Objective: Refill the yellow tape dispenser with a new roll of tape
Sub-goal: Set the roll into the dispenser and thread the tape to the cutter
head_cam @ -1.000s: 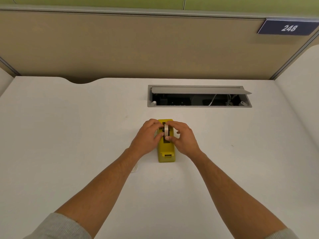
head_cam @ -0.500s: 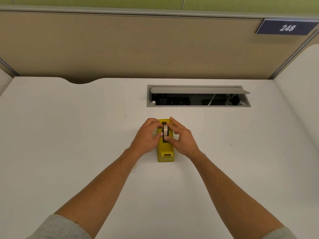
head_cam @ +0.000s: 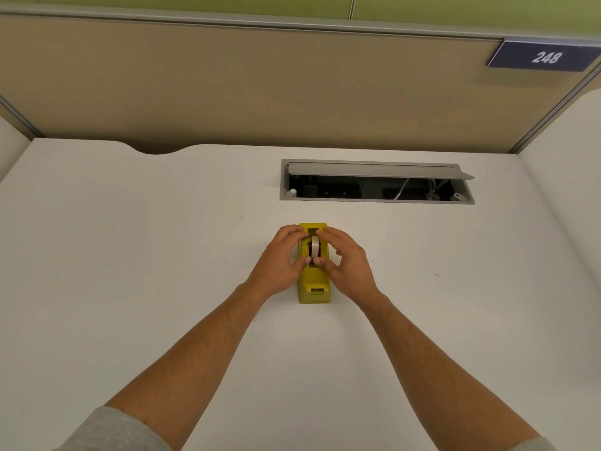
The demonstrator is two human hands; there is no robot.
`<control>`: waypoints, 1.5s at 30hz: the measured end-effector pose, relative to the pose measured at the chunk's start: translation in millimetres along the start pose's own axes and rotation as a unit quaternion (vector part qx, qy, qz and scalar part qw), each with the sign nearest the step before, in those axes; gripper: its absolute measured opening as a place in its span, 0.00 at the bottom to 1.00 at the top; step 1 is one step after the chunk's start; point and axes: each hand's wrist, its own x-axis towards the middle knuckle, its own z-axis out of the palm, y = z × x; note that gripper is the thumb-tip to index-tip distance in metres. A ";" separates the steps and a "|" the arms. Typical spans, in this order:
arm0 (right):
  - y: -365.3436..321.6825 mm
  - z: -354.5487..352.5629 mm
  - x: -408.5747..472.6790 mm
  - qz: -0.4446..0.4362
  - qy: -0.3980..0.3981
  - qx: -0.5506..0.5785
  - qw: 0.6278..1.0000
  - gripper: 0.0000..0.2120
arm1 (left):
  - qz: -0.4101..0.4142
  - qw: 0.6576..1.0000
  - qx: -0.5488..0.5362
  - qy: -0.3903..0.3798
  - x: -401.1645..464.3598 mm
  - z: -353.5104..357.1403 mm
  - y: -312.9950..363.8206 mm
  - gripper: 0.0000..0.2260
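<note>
The yellow tape dispenser (head_cam: pixel 314 289) lies lengthwise on the white desk (head_cam: pixel 130 271), cutter end toward me. A roll of tape (head_cam: pixel 314 247) stands on edge in its slot. My left hand (head_cam: pixel 281 260) wraps the dispenser's left side, thumb and fingertips touching the roll. My right hand (head_cam: pixel 348 260) is on the right side, with its thumb and forefinger pinching the roll front and back and its other fingers spread. The dispenser's middle is hidden by both hands.
An open cable hatch (head_cam: pixel 377 182) with a raised grey lid and wires inside sits just behind the dispenser. A tan partition (head_cam: pixel 260 86) with a "248" plate (head_cam: pixel 546 56) closes the back. A curved notch (head_cam: pixel 156 149) cuts the desk's far edge.
The roll sits lower in the dispenser's slot than before. My right fingers have spread apart; both hands stay on the roll and dispenser.
</note>
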 end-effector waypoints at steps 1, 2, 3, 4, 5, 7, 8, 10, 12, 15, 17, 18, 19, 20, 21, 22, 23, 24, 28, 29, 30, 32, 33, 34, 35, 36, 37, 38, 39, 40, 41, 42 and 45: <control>-0.6 -0.1 -1.5 -0.009 0.008 -0.007 1.000 0.22 | 0.000 1.000 -0.002 -0.001 -0.3 0.2 -0.1 0.22; -1.3 0.1 -2.7 -0.017 0.012 -0.019 1.000 0.20 | -0.002 1.000 -0.002 -0.001 -0.8 0.4 -0.1 0.23; -2.0 0.3 -3.5 -0.023 0.016 -0.034 0.999 0.18 | -0.003 1.000 0.000 -0.001 -1.1 0.4 -0.1 0.23; -2.6 0.6 -4.1 -0.029 0.021 -0.046 0.998 0.16 | -0.005 1.000 0.001 -0.001 -1.3 0.5 -0.3 0.23; -3.2 0.4 -4.5 -0.037 0.030 -0.055 0.997 0.14 | -0.006 1.000 0.001 -0.001 -1.3 0.2 -0.4 0.23; -4.5 -0.1 -5.1 -0.066 0.050 -0.070 0.994 0.09 | -0.003 1.000 0.000 -0.002 -1.1 -0.6 -0.3 0.23; -4.9 -0.2 -5.0 -0.083 0.057 -0.080 0.992 0.07 | -0.002 1.000 0.000 -0.003 -1.1 -0.9 -0.2 0.23; -5.2 0.1 -3.2 -0.106 0.065 -0.103 0.987 0.05 | -0.002 1.000 0.001 -0.005 -1.4 -1.3 0.2 0.23; -6.2 0.8 -2.1 -0.106 0.061 -0.119 0.985 0.04 | -0.003 1.000 0.001 -0.007 -1.4 -1.2 0.5 0.23; -6.6 3.5 -3.6 -0.094 0.058 -0.120 0.987 0.03 | 0.000 1.000 0.006 -0.009 -1.9 -0.3 0.5 0.23; -8.2 4.4 -6.6 -0.079 0.059 -0.101 0.990 0.03 | 0.002 1.000 0.006 -0.007 -1.9 0.3 -0.2 0.24; -8.9 4.8 -8.2 -0.072 0.061 -0.089 0.992 0.03 | 0.003 1.000 0.007 -0.007 -2.3 0.3 -0.7 0.23; -9.4 4.9 -9.9 -0.065 0.063 -0.079 0.993 0.03 | 0.004 1.000 0.008 -0.006 -2.3 0.3 -1.0 0.23; -9.7 5.1 -11.6 -0.058 0.064 -0.069 0.994 0.03 | 0.004 1.000 0.007 -0.006 -2.5 0.2 -1.6 0.23; -10.0 5.0 -13.7 -0.051 0.062 -0.060 0.995 0.03 | 0.004 1.000 0.006 -0.005 -2.4 -0.1 -2.0 0.23; -10.4 5.1 -15.8 -0.044 0.059 -0.053 0.996 0.03 | 0.002 1.000 0.006 -0.005 -2.7 -0.3 -2.1 0.24; -10.9 5.2 -17.9 -0.037 0.055 -0.049 0.997 0.03 | 0.001 1.000 0.006 -0.006 -2.6 -0.7 -2.0 0.24; -11.5 5.4 -19.2 -0.028 0.052 -0.048 0.997 0.03 | 0.000 1.000 0.007 -0.006 -2.8 -1.1 -2.0 0.24; -15.5 5.1 -23.8 -0.005 0.047 -0.040 0.998 0.03 | 0.003 1.000 0.019 -0.022 -2.9 -4.1 -3.0 0.27; -16.1 5.3 -25.2 -0.004 0.048 -0.037 0.998 0.03 | 0.001 0.999 0.024 -0.029 -3.1 -4.8 -3.4 0.28; -16.3 5.9 -26.7 -0.003 0.048 -0.035 0.998 0.03 | -0.002 0.999 0.027 -0.036 -3.5 -5.4 -4.0 0.30; -16.5 7.0 -29.7 0.004 0.047 -0.038 0.998 0.03 | -0.004 0.999 0.032 -0.044 -4.2 -5.6 -4.5 0.31; -16.3 7.6 -30.6 0.010 0.046 -0.040 0.998 0.03 | -0.003 0.998 0.035 -0.045 -4.8 -5.3 -4.7 0.32; -16.2 8.0 -30.8 0.015 0.045 -0.043 0.998 0.03 | -0.003 0.998 0.039 -0.044 -5.2 -5.1 -4.7 0.32; -16.1 8.0 -30.8 0.018 0.044 -0.045 0.998 0.03 | -0.003 0.998 0.045 -0.043 -5.4 -4.7 -4.5 0.32; -16.3 7.6 -30.6 0.020 0.043 -0.045 0.998 0.03 | -0.005 0.998 0.050 -0.042 -5.6 -4.3 -4.2 0.32; -16.6 7.0 -30.6 0.023 0.041 -0.044 0.998 0.03 | -0.007 0.998 0.053 -0.041 -5.7 -4.0 -3.9 0.32; -17.0 6.3 -30.8 0.024 0.039 -0.044 0.998 0.02 | -0.009 0.998 0.054 -0.039 -5.7 -3.7 -3.6 0.31; -17.3 5.9 -31.4 0.025 0.038 -0.042 0.998 0.02 | -0.010 0.998 0.055 -0.038 -5.6 -3.6 -3.6 0.31; -17.3 6.0 -32.6 0.026 0.038 -0.038 0.998 0.01 | -0.011 0.998 0.057 -0.038 -5.6 -3.5 -3.6 0.31; -17.8 6.1 -34.5 0.030 0.039 -0.031 0.998 0.01 | -0.011 0.997 0.060 -0.039 -5.7 -3.5 -3.5 0.31; -18.1 6.5 -36.8 0.035 0.041 -0.022 0.998 0.01 | -0.011 0.997 0.061 -0.039 -5.7 -3.4 -3.2 0.31; -18.6 8.2 -46.0 0.046 0.047 0.002 0.998 0.01 | -0.013 0.997 0.069 -0.036 -6.5 -1.9 -2.6 0.32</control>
